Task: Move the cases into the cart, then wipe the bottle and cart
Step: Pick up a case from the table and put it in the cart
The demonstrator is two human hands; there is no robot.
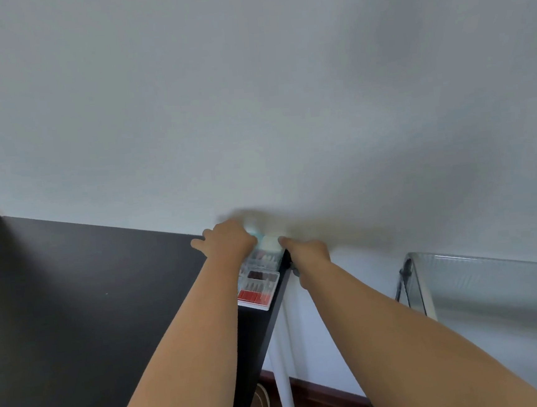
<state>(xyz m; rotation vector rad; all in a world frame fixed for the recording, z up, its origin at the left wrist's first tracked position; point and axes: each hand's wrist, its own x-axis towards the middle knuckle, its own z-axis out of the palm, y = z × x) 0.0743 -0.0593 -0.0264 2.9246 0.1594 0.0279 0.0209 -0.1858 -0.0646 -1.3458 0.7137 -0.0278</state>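
Left grip [228, 239] curls over the far case [265, 255]; right grip [307, 252] touches its 3 o'clock edge, closure unclear. Near case [258, 291] lies at 6 o'clock of it on desk [74, 301]. Cart [494, 281] at 3 o'clock. Likely light, rigid, slick plastic; hold long edges, keep level.

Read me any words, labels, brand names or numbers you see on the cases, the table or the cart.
None can be read.
Near clear case on the black table: only red and dark contents show, no lettering.
Far clear case: partly behind the left hand, blurred, no text legible.
White object between the left hand and the right hand: blurred, no print visible.
Cart: no markings visible.
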